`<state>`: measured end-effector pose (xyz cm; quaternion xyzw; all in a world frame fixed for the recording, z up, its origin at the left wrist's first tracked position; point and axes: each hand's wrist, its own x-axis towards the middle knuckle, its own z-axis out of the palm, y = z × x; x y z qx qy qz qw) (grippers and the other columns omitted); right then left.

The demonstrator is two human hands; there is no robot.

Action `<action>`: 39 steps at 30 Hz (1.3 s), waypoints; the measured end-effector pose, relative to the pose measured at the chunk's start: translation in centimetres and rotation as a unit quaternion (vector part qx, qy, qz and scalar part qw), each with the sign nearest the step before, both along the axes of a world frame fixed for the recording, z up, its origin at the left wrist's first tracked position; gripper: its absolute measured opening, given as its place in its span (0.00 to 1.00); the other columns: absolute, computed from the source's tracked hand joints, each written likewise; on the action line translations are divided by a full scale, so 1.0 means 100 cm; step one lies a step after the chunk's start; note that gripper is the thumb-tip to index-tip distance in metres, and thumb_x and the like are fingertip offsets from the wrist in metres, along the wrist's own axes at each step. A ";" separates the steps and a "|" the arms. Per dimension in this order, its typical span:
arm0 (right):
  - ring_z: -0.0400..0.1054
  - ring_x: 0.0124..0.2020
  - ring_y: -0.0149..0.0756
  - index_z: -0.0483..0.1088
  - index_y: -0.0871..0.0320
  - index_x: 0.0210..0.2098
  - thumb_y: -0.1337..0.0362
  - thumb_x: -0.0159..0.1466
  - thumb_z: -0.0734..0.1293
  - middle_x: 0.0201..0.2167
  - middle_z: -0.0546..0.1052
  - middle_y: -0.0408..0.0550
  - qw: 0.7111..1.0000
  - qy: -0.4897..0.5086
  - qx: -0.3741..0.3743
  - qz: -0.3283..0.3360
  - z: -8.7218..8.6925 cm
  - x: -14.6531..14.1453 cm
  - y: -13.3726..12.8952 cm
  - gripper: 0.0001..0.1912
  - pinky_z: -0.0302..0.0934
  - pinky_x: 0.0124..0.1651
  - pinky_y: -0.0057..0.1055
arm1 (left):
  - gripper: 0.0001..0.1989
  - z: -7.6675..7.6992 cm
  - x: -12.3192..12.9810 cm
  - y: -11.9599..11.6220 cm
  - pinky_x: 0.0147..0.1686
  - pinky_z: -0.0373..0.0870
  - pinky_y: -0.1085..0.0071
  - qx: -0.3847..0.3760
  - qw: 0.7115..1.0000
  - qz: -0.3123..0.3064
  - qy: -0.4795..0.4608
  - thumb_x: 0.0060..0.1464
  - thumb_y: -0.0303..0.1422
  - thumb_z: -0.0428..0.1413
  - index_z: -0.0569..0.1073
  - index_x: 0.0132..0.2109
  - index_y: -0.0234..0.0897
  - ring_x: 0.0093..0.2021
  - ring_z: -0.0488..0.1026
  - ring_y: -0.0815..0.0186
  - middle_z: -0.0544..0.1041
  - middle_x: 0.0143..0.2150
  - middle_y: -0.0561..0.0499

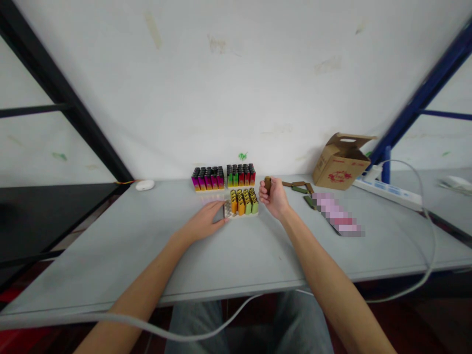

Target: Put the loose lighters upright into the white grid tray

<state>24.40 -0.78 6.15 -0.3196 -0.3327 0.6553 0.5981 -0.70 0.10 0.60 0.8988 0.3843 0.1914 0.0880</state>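
My right hand (273, 197) is closed around a dark brown lighter (267, 184), held upright just right of a pale tray (227, 210). Rows of orange lighters (241, 206) and light green lighters (249, 206) with gold tops stand in this tray. Its left end shows bare holes. My left hand (207, 220) holds that end, fingers at the far corner and thumb at the near one. Behind it are two more blocks of black-topped lighters: purple-and-orange lighters (207, 181) on the left, green and red lighters (241, 176) on the right.
Brown and green strap-like pieces (299, 188) lie to the right, beside a blurred pink phone-shaped item (337, 214). Farther right are an open cardboard box (339, 164) and a white power strip (391, 192) with a cable. A small white case (145, 185) sits at the left.
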 end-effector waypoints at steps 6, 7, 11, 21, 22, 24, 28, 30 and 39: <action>0.39 0.14 0.25 0.57 0.56 0.26 0.59 0.63 0.51 0.16 0.50 0.35 0.999 0.037 -0.015 0.005 0.004 0.001 -0.001 0.12 0.37 0.14 0.19 | 0.29 0.002 0.001 -0.001 0.62 0.57 0.56 0.001 1.000 0.000 0.005 0.60 0.47 0.48 0.61 0.62 0.32 0.61 0.62 0.54 0.66 0.61 0.39; 0.40 0.14 0.25 0.57 0.56 0.26 0.58 0.63 0.52 0.17 0.49 0.35 0.999 0.039 -0.016 0.002 0.004 0.001 -0.001 0.13 0.37 0.14 0.19 | 0.29 0.002 0.001 -0.001 0.62 0.57 0.56 0.001 1.000 0.001 0.006 0.60 0.47 0.48 0.61 0.62 0.32 0.61 0.62 0.54 0.66 0.61 0.39; 0.44 0.16 0.25 0.59 0.56 0.28 0.53 0.63 0.54 0.18 0.51 0.36 0.999 0.034 -0.002 -0.010 0.004 0.002 -0.003 0.14 0.42 0.16 0.20 | 0.29 0.002 0.001 -0.002 0.62 0.57 0.56 -0.001 1.000 0.006 0.009 0.60 0.46 0.48 0.61 0.61 0.31 0.61 0.62 0.53 0.66 0.61 0.38; 0.58 0.22 0.28 0.64 0.55 0.36 0.55 0.59 0.60 0.23 0.63 0.39 0.997 -0.032 0.065 -0.014 0.001 -0.003 -0.004 0.11 0.54 0.23 0.24 | 0.30 0.003 0.002 -0.002 0.62 0.57 0.55 -0.002 1.000 0.005 0.006 0.60 0.47 0.47 0.61 0.62 0.29 0.61 0.62 0.52 0.66 0.61 0.37; 0.59 0.23 0.28 0.65 0.55 0.36 0.55 0.58 0.62 0.24 0.65 0.40 0.993 -0.063 0.088 -0.036 -0.001 -0.004 -0.003 0.11 0.54 0.24 0.24 | 0.30 0.003 0.002 -0.002 0.61 0.57 0.55 -0.001 1.000 0.003 0.006 0.60 0.47 0.47 0.61 0.62 0.30 0.61 0.63 0.52 0.66 0.61 0.37; 0.63 0.28 0.30 0.67 0.55 0.36 0.54 0.58 0.64 0.26 0.68 0.41 0.973 -0.142 0.152 -0.104 -0.006 -0.005 0.001 0.12 0.57 0.28 0.25 | 0.30 0.003 0.002 -0.002 0.61 0.57 0.55 0.001 1.000 0.000 0.007 0.60 0.47 0.48 0.61 0.62 0.30 0.61 0.63 0.52 0.66 0.61 0.38; 0.67 0.38 0.34 0.72 0.55 0.38 0.52 0.61 0.64 0.36 0.75 0.46 0.895 -0.295 0.272 -0.194 -0.010 -0.003 0.002 0.14 0.61 0.41 0.31 | 0.30 0.003 0.002 -0.002 0.61 0.57 0.56 0.006 1.000 -0.003 0.008 0.60 0.47 0.47 0.61 0.61 0.28 0.61 0.63 0.52 0.66 0.61 0.37; 0.68 0.40 0.35 0.73 0.55 0.39 0.54 0.61 0.64 0.39 0.76 0.47 0.874 -0.334 0.304 -0.180 -0.010 -0.003 -0.001 0.14 0.62 0.45 0.35 | 0.30 0.004 0.003 -0.003 0.61 0.58 0.55 0.007 1.000 -0.002 0.003 0.60 0.46 0.48 0.61 0.61 0.29 0.61 0.63 0.52 0.66 0.61 0.37; 0.69 0.44 0.37 0.74 0.56 0.36 0.65 0.59 0.68 0.37 0.77 0.48 0.780 -0.462 0.420 -0.040 -0.009 -0.025 -0.022 0.05 0.61 0.50 0.37 | 0.24 0.006 0.004 -0.005 0.59 0.61 0.56 -0.008 0.999 -0.025 -0.035 0.60 0.42 0.51 0.63 0.59 0.34 0.59 0.65 0.54 0.69 0.59 0.40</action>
